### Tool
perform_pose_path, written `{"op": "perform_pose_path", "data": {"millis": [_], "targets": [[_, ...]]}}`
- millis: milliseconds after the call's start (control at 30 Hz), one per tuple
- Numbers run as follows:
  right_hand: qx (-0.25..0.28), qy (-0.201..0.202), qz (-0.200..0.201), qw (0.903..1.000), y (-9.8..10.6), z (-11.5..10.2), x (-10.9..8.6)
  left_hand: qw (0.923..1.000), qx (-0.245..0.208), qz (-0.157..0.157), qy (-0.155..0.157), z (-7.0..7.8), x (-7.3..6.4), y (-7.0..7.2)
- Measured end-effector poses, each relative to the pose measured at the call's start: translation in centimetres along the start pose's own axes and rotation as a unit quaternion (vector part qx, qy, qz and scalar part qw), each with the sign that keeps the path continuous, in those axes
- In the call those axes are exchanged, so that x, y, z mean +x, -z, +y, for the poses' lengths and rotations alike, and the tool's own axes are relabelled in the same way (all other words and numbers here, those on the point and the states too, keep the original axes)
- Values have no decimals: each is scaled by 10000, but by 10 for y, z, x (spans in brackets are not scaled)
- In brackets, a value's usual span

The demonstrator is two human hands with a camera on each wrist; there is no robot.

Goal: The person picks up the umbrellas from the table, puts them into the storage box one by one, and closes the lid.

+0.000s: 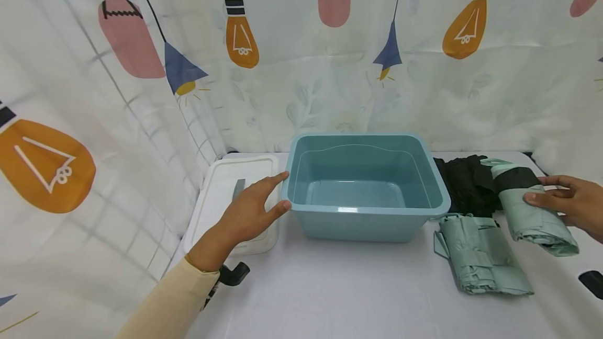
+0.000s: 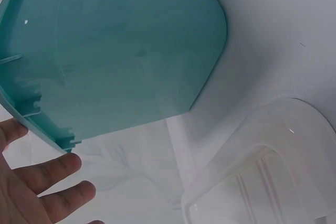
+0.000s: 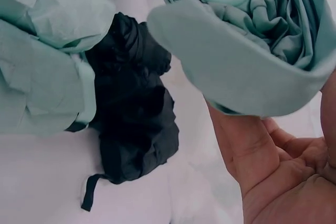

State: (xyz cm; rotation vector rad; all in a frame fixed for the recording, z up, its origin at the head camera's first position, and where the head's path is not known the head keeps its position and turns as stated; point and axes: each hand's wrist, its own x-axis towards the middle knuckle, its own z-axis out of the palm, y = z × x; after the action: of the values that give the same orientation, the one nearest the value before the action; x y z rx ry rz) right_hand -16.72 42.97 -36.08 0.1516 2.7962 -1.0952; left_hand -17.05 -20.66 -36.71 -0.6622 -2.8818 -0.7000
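A blue-green plastic tub (image 1: pixel 358 226) stands upright with its inside bare. My left hand (image 1: pixel 249 209) is at its left rim, fingers and thumb spread and fairly straight; in the left wrist view, fingertips (image 2: pixel 67 165) meet the rim from outside. Off to the right, my right hand (image 1: pixel 567 200) grips a rolled pale-green fabric bundle (image 1: pixel 542 218) with a black band around it, held above the table. Seen from the right wrist, the roll (image 3: pixel 247 72) hides part of the fingers. Below and left of it lie folded pale-green fabric bundles (image 1: pixel 485 260).
Behind the green bundles, a crumpled black fabric bundle (image 1: pixel 464 179) lies against the tub's right side. To the tub's left is a white plastic lid (image 1: pixel 264 164), partly under my left hand. A printed curtain (image 1: pixel 301 67) hangs behind the white-covered table (image 1: pixel 339 292).
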Motion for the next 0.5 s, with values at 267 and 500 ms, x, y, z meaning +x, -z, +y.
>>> {"op": "perform_pose_path", "data": {"millis": [267, 500], "targets": [[144, 196, 38, 9997, -1, -12, 6, 10000, -71, -32, 62, 1, -2, 1], [224, 173, -239, 9993, -1, -27, 9, 9999, -109, -61, 58, 0, -1, 0]]}}
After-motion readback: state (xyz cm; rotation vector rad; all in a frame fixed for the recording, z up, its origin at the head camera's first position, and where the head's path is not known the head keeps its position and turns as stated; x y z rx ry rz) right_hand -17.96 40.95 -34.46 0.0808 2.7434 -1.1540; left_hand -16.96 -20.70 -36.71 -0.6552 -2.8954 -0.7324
